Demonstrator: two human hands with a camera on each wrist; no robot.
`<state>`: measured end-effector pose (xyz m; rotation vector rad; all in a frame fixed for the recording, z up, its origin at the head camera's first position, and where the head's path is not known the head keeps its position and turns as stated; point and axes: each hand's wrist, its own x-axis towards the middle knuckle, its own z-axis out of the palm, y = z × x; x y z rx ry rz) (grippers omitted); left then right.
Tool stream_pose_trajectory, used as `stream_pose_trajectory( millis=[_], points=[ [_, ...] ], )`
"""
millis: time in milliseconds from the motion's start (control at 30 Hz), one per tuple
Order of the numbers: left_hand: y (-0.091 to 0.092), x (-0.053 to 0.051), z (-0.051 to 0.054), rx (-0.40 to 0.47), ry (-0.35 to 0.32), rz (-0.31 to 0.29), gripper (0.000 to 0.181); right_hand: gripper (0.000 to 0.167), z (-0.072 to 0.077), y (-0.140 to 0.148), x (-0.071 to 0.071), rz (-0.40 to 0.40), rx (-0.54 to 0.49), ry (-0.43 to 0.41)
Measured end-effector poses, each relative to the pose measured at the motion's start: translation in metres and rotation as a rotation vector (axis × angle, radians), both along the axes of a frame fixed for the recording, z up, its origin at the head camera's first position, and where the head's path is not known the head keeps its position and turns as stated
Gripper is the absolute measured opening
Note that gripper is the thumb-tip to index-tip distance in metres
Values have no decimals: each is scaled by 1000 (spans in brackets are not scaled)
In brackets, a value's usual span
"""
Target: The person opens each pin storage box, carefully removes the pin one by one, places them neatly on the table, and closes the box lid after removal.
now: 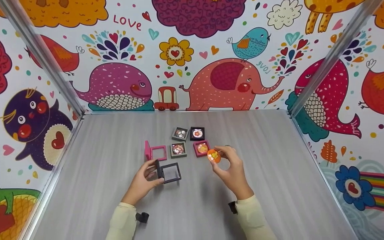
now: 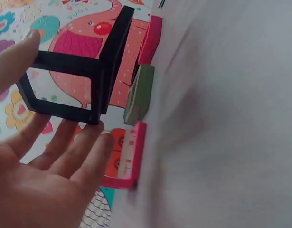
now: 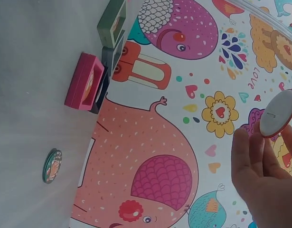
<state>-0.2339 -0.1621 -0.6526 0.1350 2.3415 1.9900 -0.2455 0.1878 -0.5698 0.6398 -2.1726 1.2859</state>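
Observation:
In the head view my left hand (image 1: 144,178) holds a black hinged display frame (image 1: 171,172), its two halves swung apart, between thumb and fingers. The left wrist view shows the thumb over the upper edge of this black frame (image 2: 70,111) and the fingertips beneath it. Farther right, my right hand (image 1: 230,166) pinches an orange round badge (image 1: 214,156) by its rim, printed face toward the head camera. Its white back (image 3: 277,114) appears in the right wrist view. Just beyond the left hand stands an open pink frame (image 1: 159,152).
Small framed badges sit grouped ahead of the hands: olive (image 1: 178,149), dark grey (image 1: 180,134), black (image 1: 197,133) and pink (image 1: 201,148). A green-rimmed round badge (image 3: 52,166) lies loose in the right wrist view. Printed wall panels (image 1: 118,86) bound the grey table (image 1: 112,133).

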Motion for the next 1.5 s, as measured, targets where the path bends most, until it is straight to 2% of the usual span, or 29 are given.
stream_pose_trajectory(
  millis=[200, 433, 667, 900, 1167, 1333, 1500],
  points=[
    [-8, -2, -12, 52, -3, 6, 83, 48, -2, 17, -6, -25, 77, 12],
    [-14, -2, -20, 75, 19, 7, 82, 50, -5, 52, -20, -68, 132, 11],
    [-17, 1, -23, 52, -25, 14, 82, 49, -15, 76, -30, -93, 202, -81],
    [-18, 2, -25, 72, -21, 20, 82, 53, -33, 84, -43, -58, 309, -132],
    [-17, 3, -27, 111, -47, 18, 86, 60, -65, 88, -61, -12, 526, -284],
    [-18, 4, -30, 113, -37, 8, 87, 56, -84, 89, -66, 21, 612, -310],
    [-20, 7, -30, 118, -41, 3, 89, 49, -91, 90, -69, 30, 645, -290]
  ],
)
